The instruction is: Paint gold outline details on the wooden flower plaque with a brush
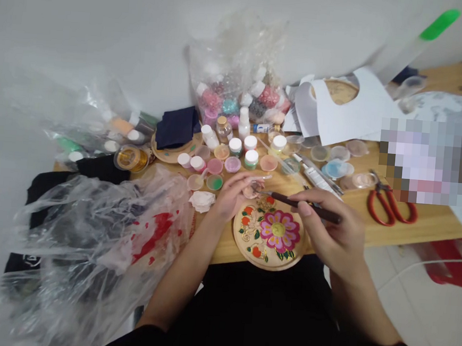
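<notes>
My left hand (230,195) is closed around a small cup (250,190) with pinkish-beige contents, held just above the table. My right hand (335,232) grips a slim tool with a dark handle (285,199) and a thin metal shaft. The tool's tip reaches to the cup's mouth; its exact shape is too small to tell. Below both hands lies a round wooden disc (245,244) at the table's front edge. It carries a raised pink flower (279,229) with a yellow centre, orange fruits and green leaves outlined in gold.
Several paint cups (215,166) and white-capped jars (251,159) stand behind the disc. A crumpled tissue (202,201) lies left of it. Clear plastic sheeting (101,248) covers the left side. Red-handled pliers (388,204), a white tube (314,175) and cut paper (351,116) lie right.
</notes>
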{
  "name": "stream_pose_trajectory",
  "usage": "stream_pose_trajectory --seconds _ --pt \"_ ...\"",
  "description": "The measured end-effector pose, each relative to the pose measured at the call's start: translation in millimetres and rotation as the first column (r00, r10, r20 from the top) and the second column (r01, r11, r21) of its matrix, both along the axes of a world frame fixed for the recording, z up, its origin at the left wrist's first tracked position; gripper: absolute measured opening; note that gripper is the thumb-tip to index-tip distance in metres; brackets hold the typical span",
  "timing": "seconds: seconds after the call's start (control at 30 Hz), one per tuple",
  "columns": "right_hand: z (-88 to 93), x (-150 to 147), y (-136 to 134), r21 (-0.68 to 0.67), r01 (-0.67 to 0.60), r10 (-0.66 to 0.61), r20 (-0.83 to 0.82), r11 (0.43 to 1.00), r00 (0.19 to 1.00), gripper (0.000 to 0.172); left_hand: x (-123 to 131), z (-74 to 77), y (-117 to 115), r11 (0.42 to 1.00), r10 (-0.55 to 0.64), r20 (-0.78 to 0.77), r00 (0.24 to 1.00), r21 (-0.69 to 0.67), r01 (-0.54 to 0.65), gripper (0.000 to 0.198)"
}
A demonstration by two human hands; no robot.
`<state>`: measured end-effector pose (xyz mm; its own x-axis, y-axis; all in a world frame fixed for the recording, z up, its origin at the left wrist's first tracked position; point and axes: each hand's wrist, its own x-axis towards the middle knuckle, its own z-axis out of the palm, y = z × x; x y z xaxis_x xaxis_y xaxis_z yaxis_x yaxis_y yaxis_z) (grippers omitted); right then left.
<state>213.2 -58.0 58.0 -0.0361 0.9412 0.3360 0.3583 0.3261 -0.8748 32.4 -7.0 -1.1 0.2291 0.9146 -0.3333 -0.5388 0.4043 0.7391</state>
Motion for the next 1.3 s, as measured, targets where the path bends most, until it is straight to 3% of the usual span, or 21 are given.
stream_pose_trajectory --seconds 0.2,0.4,0.73,1.03,1.17,1.3 --pt "-10.5 -1 0 -0.041 0.109 -0.111 -0.042 0.993 0.993 0.013 0 -3.3 -1 1.0 0.01 0.004 1.0 -0.022 -0.01 0.016" --pt "-15.5 -1 5 -0.07 0.087 -0.089 -0.027 0.994 0.996 0.013 1 -3.5 0 0.999 0.035 0.009 0.999 -0.036 -0.034 0.022" --pt "-24.6 2 11 -0.183 0.106 -0.157 -0.294 0.977 0.943 0.021 1 -0.9 0 1.0 0.008 0.034 0.999 -0.028 -0.007 0.009" --pt "-31.2 3 14 -0.141 0.109 -0.161 -0.441 0.984 0.883 0.018 1 -4.1 0 1.0 -0.004 0.082 0.997 0.026 0.002 0.007" --pt "-27.0 8 7 -0.069 0.22 -0.225 -0.491 0.973 0.842 0.014 -1 -4.7 1 0.999 -0.014 0.042 0.999 0.029 0.013 0.011" --pt "-25.1 15 -4 -0.034 0.294 -0.282 -0.4 0.955 0.872 0.013 0 -3.4 2 0.999 -0.017 0.04 0.999 0.049 0.015 0.014"
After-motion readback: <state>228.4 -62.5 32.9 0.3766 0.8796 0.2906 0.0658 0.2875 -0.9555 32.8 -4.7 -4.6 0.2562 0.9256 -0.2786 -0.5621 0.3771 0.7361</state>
